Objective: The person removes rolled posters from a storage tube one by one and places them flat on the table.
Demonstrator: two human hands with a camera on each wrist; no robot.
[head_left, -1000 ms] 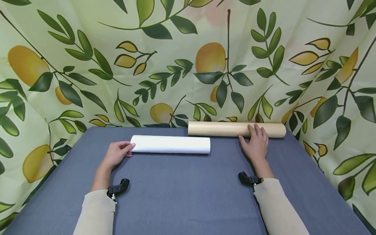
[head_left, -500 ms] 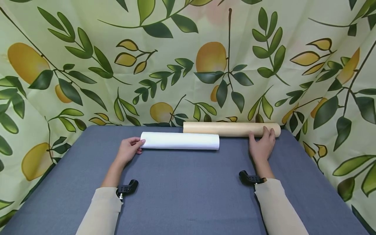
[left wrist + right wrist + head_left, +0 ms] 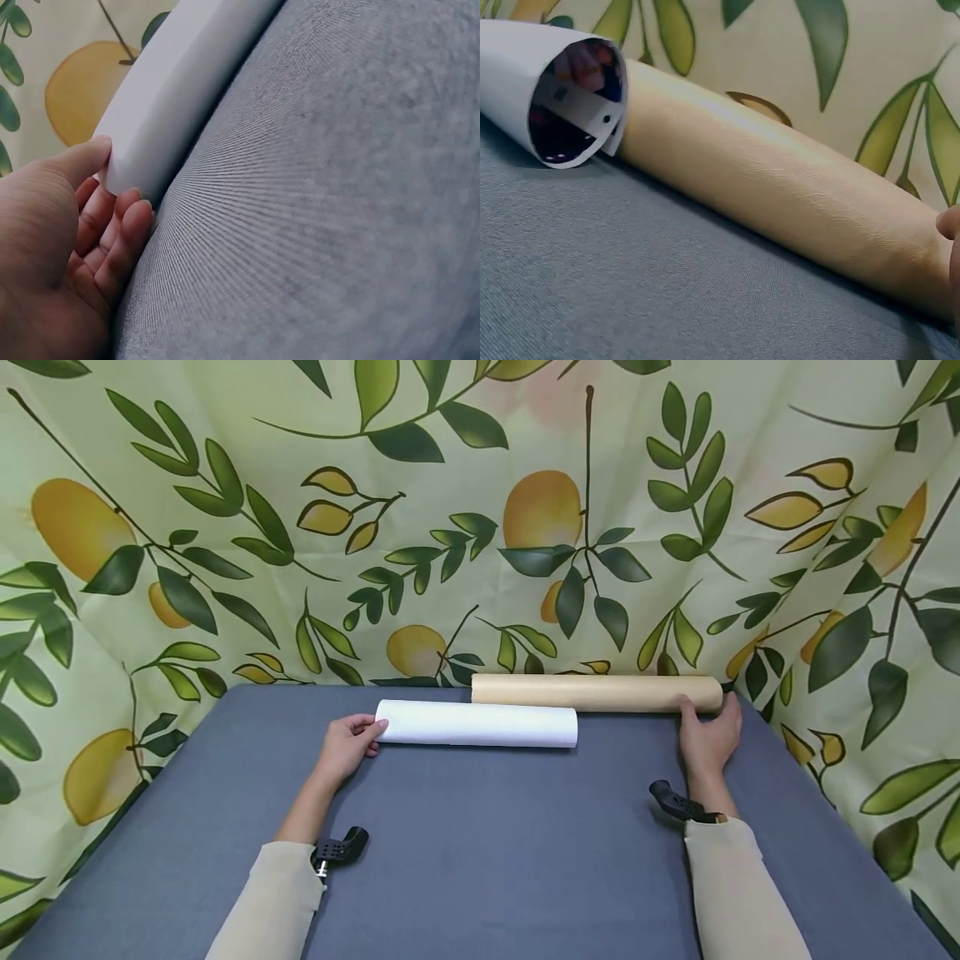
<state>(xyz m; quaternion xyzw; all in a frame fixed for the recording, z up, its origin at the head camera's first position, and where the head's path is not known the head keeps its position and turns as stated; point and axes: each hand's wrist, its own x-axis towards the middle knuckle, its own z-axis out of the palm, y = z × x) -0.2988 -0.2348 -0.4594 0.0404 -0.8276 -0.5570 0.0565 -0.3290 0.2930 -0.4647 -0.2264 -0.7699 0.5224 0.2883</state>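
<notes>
The left hand [image 3: 347,749] pinches the left end of the white roll [image 3: 480,724] mid-frame, likely steadying it, while the right hand [image 3: 710,739], grip unclear, touches the tan roll [image 3: 592,691] at centre right, perhaps bracing its end.

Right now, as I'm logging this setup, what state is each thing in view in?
White roll: rolled, on its side, right end open
Tan roll: rolled, on its side, partly behind the white roll, lightly wrinkled
Left hand: pinching the white roll's left end
Right hand: thumb against the tan roll near its right end; grip unclear
Grey cloth: spread flat
Printed curtain: hanging, softly creased
</notes>
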